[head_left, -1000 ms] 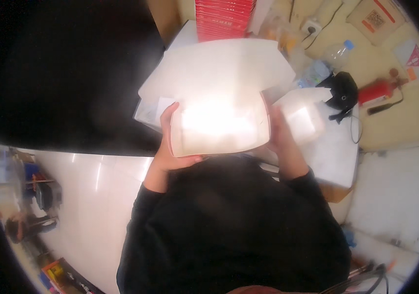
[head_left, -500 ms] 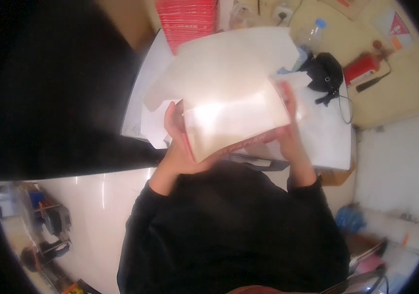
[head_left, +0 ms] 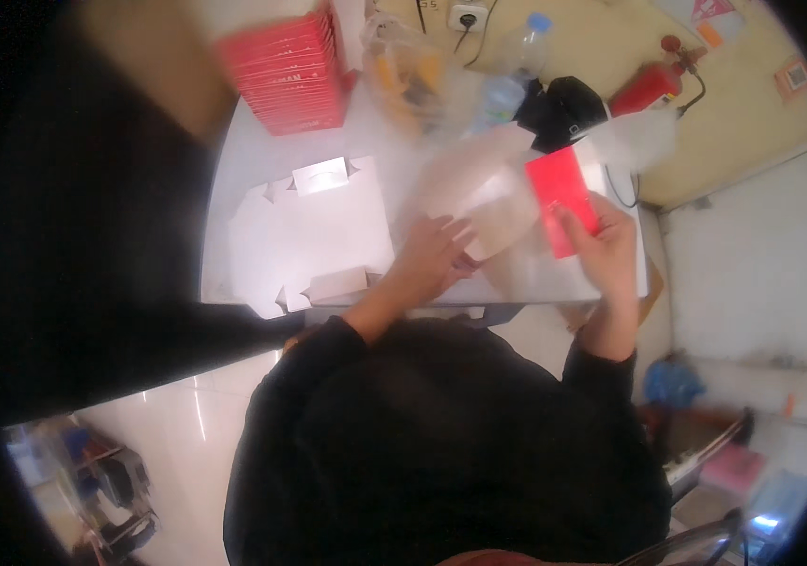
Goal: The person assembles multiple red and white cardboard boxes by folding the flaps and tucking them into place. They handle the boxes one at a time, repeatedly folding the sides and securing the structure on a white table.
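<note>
Landmark: a white table (head_left: 262, 160) is carrying the work, seen from above the person's dark sleeves.
Flat carton: an unfolded white carton blank (head_left: 314, 236) is lying on the table's left half, well left of both hands.
Red stack: a pile of red boxes (head_left: 285, 71) is standing at the table's far edge, beyond the blank.
Left hand: the left hand (head_left: 432, 259) is resting near the table's middle, fingers spread loosely on a pale, blurred sheet of packaging (head_left: 484, 203); whether it is gripping cannot be told.
Red card: a flat red card (head_left: 564, 198) is tilting just right of the pale sheet, above the table's right end.
Right hand: the right hand (head_left: 606, 250) is pinching the red card at its lower edge, thumb on its face.
Beyond: a black bag (head_left: 564, 108) and a clear bottle (head_left: 517, 57) are sitting at the table's far right corner.
</note>
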The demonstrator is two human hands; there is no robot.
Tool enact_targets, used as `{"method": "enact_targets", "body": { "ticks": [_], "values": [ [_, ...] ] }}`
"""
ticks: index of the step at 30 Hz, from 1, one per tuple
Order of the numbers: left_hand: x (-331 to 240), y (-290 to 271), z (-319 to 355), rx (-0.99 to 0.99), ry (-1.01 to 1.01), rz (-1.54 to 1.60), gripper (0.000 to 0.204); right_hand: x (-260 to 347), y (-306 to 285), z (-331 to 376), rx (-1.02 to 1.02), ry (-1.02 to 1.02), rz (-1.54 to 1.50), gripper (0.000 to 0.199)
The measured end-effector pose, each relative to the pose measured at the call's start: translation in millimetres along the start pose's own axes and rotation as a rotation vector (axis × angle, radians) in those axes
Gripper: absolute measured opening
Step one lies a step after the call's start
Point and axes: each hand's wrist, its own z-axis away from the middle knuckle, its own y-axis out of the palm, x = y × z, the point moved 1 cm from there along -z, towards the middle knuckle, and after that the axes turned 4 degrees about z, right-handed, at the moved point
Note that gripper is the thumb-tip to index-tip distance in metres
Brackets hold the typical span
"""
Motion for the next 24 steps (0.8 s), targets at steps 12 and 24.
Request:
{"method": "enact_targets", "body": {
  "ticks": [12,24],
  "values": [
    [38.8,53.4,22.6,0.111,0.146,-0.155,0.024,-48.1,92.0,-12.4,0.436,-0.193,0.553,0.023],
    [29.9,45.2,24.1,-0.087,0.175,-0.128,0.02,-81.3,126.4,21.6,0.399,-0.147,0.679,0.028]
  ]
}}
